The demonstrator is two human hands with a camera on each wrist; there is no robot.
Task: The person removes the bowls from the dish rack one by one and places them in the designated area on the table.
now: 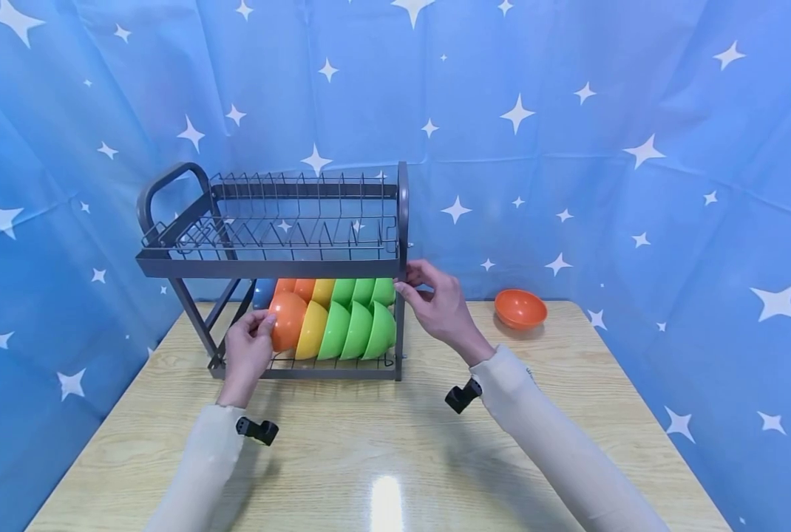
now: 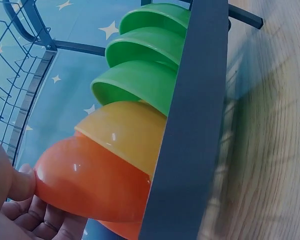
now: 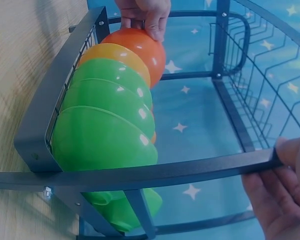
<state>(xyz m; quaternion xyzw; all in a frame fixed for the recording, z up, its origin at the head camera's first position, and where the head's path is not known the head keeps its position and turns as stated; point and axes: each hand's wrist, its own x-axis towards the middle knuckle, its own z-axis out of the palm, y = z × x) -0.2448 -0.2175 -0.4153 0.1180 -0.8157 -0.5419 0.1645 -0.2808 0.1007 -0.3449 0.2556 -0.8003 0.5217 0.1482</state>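
Left hand grips the orange bowl at the nine o'clock end of the dish rack's lower row; right hand clamps the rack's post, best held firm. Nested yellow and green bowls crowd it; a spare orange bowl sits at two o'clock on the table.

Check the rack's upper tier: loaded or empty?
Empty. The upper tier shows only bare wire slots, with the star backdrop visible through them; every racked bowl, like the orange bowl the left hand holds, is below.
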